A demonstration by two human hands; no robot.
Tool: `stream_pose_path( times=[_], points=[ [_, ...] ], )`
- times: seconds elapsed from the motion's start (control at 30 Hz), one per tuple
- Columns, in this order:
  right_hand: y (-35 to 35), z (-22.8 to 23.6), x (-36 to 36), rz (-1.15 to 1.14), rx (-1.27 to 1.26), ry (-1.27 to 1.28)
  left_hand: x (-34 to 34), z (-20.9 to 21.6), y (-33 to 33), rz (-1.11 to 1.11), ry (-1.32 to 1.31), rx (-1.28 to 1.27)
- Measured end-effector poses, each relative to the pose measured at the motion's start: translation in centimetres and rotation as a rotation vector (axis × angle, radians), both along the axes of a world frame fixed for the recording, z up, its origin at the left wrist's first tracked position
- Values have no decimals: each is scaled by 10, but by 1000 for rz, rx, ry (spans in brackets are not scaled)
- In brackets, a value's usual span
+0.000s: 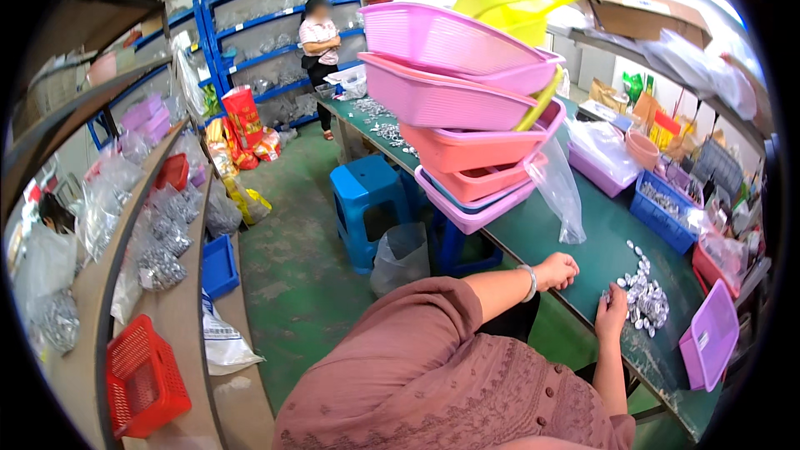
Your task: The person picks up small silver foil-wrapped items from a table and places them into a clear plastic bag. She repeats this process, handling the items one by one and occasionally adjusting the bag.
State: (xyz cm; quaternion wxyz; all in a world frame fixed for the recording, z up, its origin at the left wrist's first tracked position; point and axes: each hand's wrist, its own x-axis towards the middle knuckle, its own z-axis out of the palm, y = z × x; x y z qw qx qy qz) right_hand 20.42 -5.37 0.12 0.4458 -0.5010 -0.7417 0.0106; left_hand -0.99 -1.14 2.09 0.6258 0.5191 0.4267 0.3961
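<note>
My left hand (557, 272), with a bracelet at the wrist, hovers at the table's near edge with its fingers curled closed. Whatever it may hold is hidden. My right hand (612, 308) is closed in a pinch beside a pile of small shiny silver oval pieces (647, 300) on the green table (533, 254). Something small and pale shows at its fingertips, too small to name. A short trail of the same pieces runs from the pile toward the far side. The two hands are apart from each other.
A tall, leaning stack of pink baskets (454, 100) stands on the table, topped by a yellow basket (512, 0). A purple tray (711, 337) and a blue basket (662, 212) line the right. Blue stools (367, 200) stand left of the table. Another person (319, 46) stands by shelves.
</note>
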Motion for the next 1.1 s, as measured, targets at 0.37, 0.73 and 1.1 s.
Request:
stream_pose_path(
  times=[0.37,0.73,1.1],
  points=[
    [-14,8,-11,93,22,325,-4,12,-4,123,150,-103],
    [-8,16,-10,178,-62,658,16,26,-14,90,55,-184],
    [-9,23,-28,257,-23,650,42,34,-16,-119,-119,-194]
  ],
)
